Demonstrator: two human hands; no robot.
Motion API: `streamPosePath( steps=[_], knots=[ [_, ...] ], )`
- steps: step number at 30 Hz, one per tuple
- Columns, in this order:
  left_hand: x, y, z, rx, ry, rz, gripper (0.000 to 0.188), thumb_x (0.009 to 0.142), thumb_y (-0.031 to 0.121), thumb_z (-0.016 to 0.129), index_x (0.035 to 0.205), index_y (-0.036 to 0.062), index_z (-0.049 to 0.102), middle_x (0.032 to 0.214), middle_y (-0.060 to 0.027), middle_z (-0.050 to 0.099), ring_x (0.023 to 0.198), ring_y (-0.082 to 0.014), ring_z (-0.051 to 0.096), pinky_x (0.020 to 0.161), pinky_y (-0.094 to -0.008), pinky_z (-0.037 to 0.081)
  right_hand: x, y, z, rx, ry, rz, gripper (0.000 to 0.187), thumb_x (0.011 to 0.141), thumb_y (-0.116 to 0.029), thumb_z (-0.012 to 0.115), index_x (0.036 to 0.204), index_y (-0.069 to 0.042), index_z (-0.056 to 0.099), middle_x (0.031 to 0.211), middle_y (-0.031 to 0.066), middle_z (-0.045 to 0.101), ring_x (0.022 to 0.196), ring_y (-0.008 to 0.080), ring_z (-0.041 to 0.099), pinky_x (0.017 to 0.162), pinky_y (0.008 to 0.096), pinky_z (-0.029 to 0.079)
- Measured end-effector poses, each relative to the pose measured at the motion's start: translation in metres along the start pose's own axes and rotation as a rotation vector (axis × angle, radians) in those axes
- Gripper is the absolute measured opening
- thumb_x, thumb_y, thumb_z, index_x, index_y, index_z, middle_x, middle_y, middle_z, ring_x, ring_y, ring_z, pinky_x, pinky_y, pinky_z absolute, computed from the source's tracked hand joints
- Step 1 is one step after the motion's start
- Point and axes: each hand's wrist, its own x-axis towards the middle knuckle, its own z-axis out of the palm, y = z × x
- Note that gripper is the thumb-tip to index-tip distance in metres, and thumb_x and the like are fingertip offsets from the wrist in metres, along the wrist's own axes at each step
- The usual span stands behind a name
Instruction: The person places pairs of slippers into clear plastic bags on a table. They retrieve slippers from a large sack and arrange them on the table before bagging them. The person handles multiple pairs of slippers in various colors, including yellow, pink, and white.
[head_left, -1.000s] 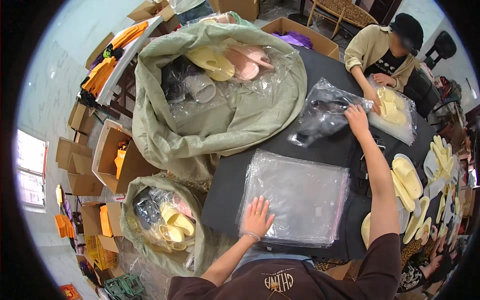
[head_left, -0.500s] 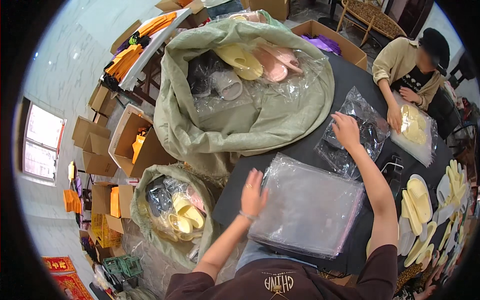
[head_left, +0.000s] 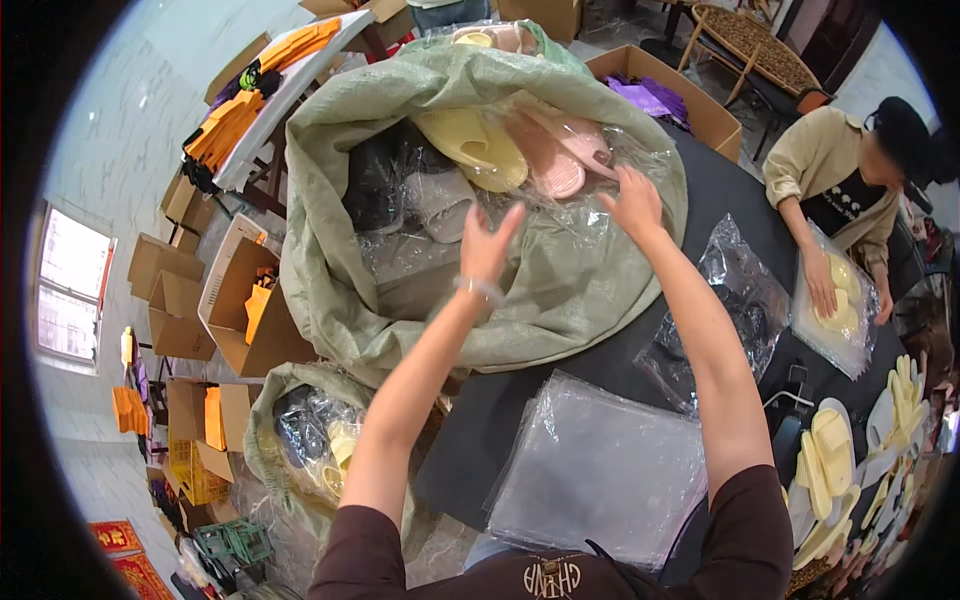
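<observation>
My right hand (head_left: pixel 634 207) reaches over the large green woven sack (head_left: pixel 570 330), fingers apart at the end of the pink slippers (head_left: pixel 552 165). Whether its fingertips touch the slippers or their clear wrapping, I cannot tell. My left hand (head_left: pixel 488 247), thumb spread and slightly blurred, hovers over the sack's opening beside a grey slipper (head_left: pixel 440 207). A pale yellow slipper (head_left: pixel 478 152) lies between the grey and pink ones, all in clear plastic. Dark bagged slippers (head_left: pixel 375 185) sit at the left of the opening. Below my forearms, a stack of clear plastic bags (head_left: pixel 600 465) lies on the black table (head_left: pixel 460 450).
A crumpled clear bag with black contents (head_left: pixel 725 300) lies right of my right forearm. At far right a co-worker (head_left: pixel 835 175) presses on bagged yellow slippers (head_left: pixel 845 310). Loose slippers (head_left: pixel 830 455) crowd the right edge. A smaller sack (head_left: pixel 265 440) stands at lower left.
Both my hands have moved forward to the large sack, the left from beside the clear bag stack, the right from the black bagged item. The view has shifted slightly.
</observation>
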Motion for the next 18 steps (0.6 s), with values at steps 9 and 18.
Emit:
streamPosePath(
  steps=[9,18],
  knots=[
    [0.151,-0.050,0.065,-0.233,0.328,-0.521,0.071,0.071,0.041,0.076,0.115,-0.0089,0.054,0.110,-0.0187,0.062,0.093,-0.0290,0.062,0.081,-0.0369,0.048,0.024,-0.013,0.049,-0.033,-0.001,-0.107,0.037,0.069,-0.020,0.071,0.101,-0.009,0.057,0.091,0.0093,0.061,0.088,0.0272,0.060,0.081,0.0405,0.044],
    [0.035,-0.029,0.046,-0.209,0.239,-0.192,0.034,0.083,0.026,0.063,0.100,-0.0033,0.059,0.092,-0.0100,0.064,0.075,-0.0186,0.060,0.066,-0.0321,0.048,-0.089,-0.025,-0.050,0.126,0.154,-0.286,0.031,0.064,-0.016,0.066,0.094,-0.010,0.059,0.089,0.0038,0.060,0.076,0.0214,0.061,0.062,0.0337,0.048]
  ],
)
